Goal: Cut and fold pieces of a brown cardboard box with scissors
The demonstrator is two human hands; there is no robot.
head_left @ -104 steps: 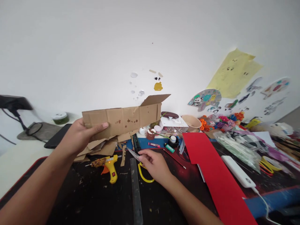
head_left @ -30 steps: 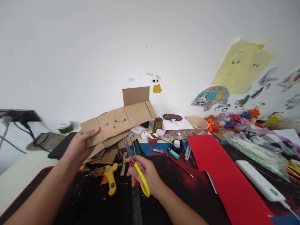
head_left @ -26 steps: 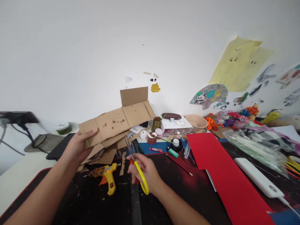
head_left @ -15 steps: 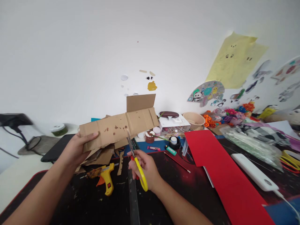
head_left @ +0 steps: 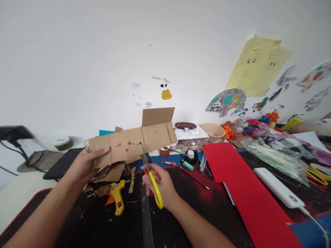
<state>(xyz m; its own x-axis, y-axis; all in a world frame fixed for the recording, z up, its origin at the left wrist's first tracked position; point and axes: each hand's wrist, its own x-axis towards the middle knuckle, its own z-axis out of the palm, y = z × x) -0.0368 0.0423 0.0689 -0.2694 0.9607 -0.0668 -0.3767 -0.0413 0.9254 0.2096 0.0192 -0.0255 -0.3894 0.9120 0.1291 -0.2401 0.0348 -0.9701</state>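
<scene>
My left hand [head_left: 89, 163] grips the left end of a long brown cardboard piece [head_left: 124, 143], thumb on its face. The cardboard has creases, dark spots and a flap standing up at its right part. In my right hand [head_left: 159, 181] is a pair of scissors [head_left: 155, 187] with a yellow and a red handle. Their blades point up at the cardboard's lower edge near its middle, one blade showing in front of the face. A yellow glue gun [head_left: 117, 199] lies below my left hand, and a clear ruler [head_left: 146, 217] lies under the scissors.
Cardboard scraps [head_left: 111, 173] lie behind the glue gun. To the right are a red sheet [head_left: 241, 186], a white power strip [head_left: 278, 187] and a red pencil [head_left: 194, 178]. At the back stand a white box [head_left: 192, 134] and a beige bowl [head_left: 213, 131].
The cardboard's right end and flap have dipped slightly and shifted a little right. The scissors stay at its lower edge. The view has shifted slightly.
</scene>
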